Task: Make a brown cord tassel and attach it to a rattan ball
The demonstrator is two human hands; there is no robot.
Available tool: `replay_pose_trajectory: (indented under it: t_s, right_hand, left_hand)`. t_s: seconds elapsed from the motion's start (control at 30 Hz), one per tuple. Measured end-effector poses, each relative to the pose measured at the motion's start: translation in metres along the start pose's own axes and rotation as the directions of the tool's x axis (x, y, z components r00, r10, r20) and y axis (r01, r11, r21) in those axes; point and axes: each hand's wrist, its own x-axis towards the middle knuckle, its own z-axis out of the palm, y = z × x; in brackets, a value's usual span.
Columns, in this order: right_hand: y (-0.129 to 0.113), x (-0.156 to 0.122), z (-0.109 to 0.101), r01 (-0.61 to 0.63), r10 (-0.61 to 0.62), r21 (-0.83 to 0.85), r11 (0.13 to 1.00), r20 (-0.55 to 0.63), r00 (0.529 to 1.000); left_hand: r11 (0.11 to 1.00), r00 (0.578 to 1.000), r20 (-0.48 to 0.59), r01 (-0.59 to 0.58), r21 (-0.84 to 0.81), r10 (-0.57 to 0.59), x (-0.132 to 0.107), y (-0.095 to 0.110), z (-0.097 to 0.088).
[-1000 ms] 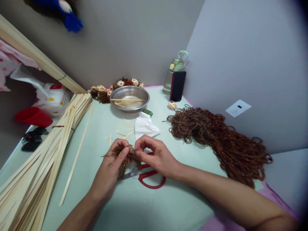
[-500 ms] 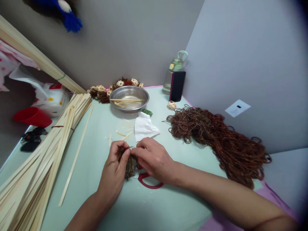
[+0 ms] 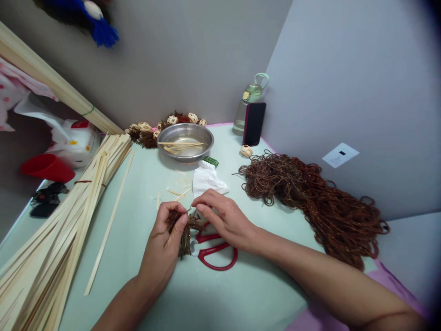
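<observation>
A short bundle of brown yarn [image 3: 185, 239] is pinched in my left hand [image 3: 167, 236], its strands hanging below the thumb. My right hand [image 3: 222, 218] is just to the right, with thumb and forefinger pinching a thin strand end at the top of the bundle. Under the right hand, red-handled scissors [image 3: 218, 257] lie on the table, their blades partly hidden by the yarn. Beyond the hands are a crumpled white tissue [image 3: 206, 179] and a small green bundle [image 3: 211, 161].
Long pale wooden strips [image 3: 65, 230] cover the left side. A metal bowl [image 3: 186, 156] of water with strips stands at the back, near a woven ball [image 3: 245, 151], a phone [image 3: 254, 124] and a bottle [image 3: 239, 115]. Brown yarn [image 3: 310, 197] is heaped at right.
My right hand has risen slightly away from the bundle, pinching the strand end, and uncovers more of the scissors' handles. My left hand keeps its place.
</observation>
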Motion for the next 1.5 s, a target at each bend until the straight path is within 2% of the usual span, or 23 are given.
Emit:
replay_pose_trajectory:
  t_s: [0.07, 0.13, 0.2, 0.27, 0.3, 0.37, 0.43, 0.5, 0.6, 0.7, 0.83, 0.9, 0.97, 1.03, 1.07, 1.13, 1.17, 1.23, 1.3, 1.4, 1.5]
  right_hand:
    - [-0.002, 0.002, -0.001, -0.111, 0.093, 0.317, 0.942, 0.071, 0.993]
    - [-0.003, 0.003, 0.001, -0.211, 0.158, 0.528, 0.822, 0.144, 0.977]
    - [-0.003, 0.003, 0.004, -0.267, 0.198, 0.643, 0.718, 0.179, 0.964]
    - [-0.004, 0.002, 0.006, -0.258, 0.203, 0.661, 0.705, 0.16, 0.966]
    - [-0.004, 0.002, 0.006, -0.233, 0.189, 0.636, 0.735, 0.138, 0.972]
    - [-0.004, 0.001, 0.004, -0.13, 0.112, 0.509, 0.851, 0.066, 0.991]
    - [-0.004, -0.001, 0.002, 0.025, -0.026, 0.32, 0.947, 0.0, 1.0]
    - [-0.003, -0.002, 0.001, 0.173, -0.171, 0.138, 0.975, -0.022, 0.985]
    - [0.001, -0.004, 0.004, 0.289, -0.29, -0.071, 0.955, 0.004, 0.957]
    - [0.001, -0.005, 0.006, 0.323, -0.321, -0.276, 0.905, 0.055, 0.946]
    - [0.0, -0.003, 0.005, 0.401, -0.375, -0.539, 0.741, 0.163, 0.913]
    - [0.002, -0.001, 0.003, 0.375, -0.336, -0.624, 0.686, 0.185, 0.923]
    - [0.005, 0.001, -0.001, 0.26, -0.219, -0.654, 0.711, 0.146, 0.965]
    - [0.007, 0.002, -0.007, 0.132, -0.102, -0.564, 0.815, 0.084, 0.991]
    - [0.007, 0.002, -0.009, 0.09, -0.064, -0.453, 0.887, 0.072, 0.995]
    - [0.005, 0.002, -0.013, 0.028, -0.016, -0.128, 0.991, 0.095, 0.995]
    - [0.003, 0.003, -0.014, -0.012, 0.007, 0.04, 0.999, 0.122, 0.992]
    - [-0.001, 0.003, -0.014, -0.116, 0.058, 0.307, 0.945, 0.192, 0.98]
    - [-0.002, 0.004, -0.012, -0.231, 0.111, 0.476, 0.849, 0.268, 0.957]
    - [-0.001, 0.005, -0.008, -0.305, 0.157, 0.582, 0.753, 0.291, 0.944]
    - [0.001, 0.006, -0.006, -0.279, 0.208, 0.597, 0.752, 0.187, 0.96]
  left_hand:
    - [1.0, 1.0, 0.021, 0.019, -0.01, -0.019, -0.001, 0.001, 0.0]
    - [0.999, 0.998, 0.047, 0.035, -0.018, -0.034, -0.001, 0.002, 0.0]
    - [0.999, 0.997, 0.066, 0.046, -0.016, -0.045, -0.001, 0.003, 0.001]
    - [0.999, 0.997, 0.067, 0.049, -0.01, -0.048, -0.001, 0.002, 0.0]
    - [0.999, 0.997, 0.065, 0.052, -0.01, -0.051, 0.0, 0.002, 0.0]
    - [0.998, 0.996, 0.057, 0.063, -0.014, -0.062, 0.002, 0.002, -0.001]
    - [0.997, 0.996, 0.051, 0.07, -0.015, -0.069, 0.003, 0.002, -0.003]
    - [0.998, 0.996, 0.05, 0.069, -0.014, -0.068, 0.004, 0.003, -0.003]
    - [0.998, 0.997, 0.044, 0.06, -0.014, -0.059, 0.004, 0.004, -0.003]
    - [0.997, 0.997, 0.024, 0.069, -0.018, -0.068, 0.005, 0.004, -0.003]
    - [0.998, 0.998, 0.008, 0.066, -0.023, -0.066, 0.005, 0.002, -0.003]
    - [0.998, 0.998, 0.003, 0.056, -0.01, -0.056, 0.005, 0.002, -0.004]
    - [0.999, 0.999, -0.003, 0.05, 0.005, -0.05, 0.005, 0.002, -0.004]
    - [0.999, 0.999, 0.001, 0.051, 0.011, -0.051, 0.005, 0.001, -0.004]
    - [0.999, 0.999, 0.007, 0.05, 0.011, -0.05, 0.004, 0.001, -0.004]
    - [0.999, 0.999, 0.021, 0.045, 0.006, -0.045, 0.004, 0.001, -0.003]
    - [0.999, 0.999, 0.028, 0.039, 0.003, -0.039, 0.004, 0.001, -0.003]
    - [1.0, 0.999, 0.04, 0.031, 0.002, -0.032, 0.005, 0.002, -0.002]
    - [0.999, 0.998, 0.051, 0.033, 0.006, -0.034, 0.005, 0.002, -0.002]
    - [0.999, 0.998, 0.057, 0.035, 0.012, -0.036, 0.005, 0.004, -0.003]
    - [0.999, 0.996, 0.082, 0.034, 0.005, -0.035, 0.005, 0.005, -0.003]
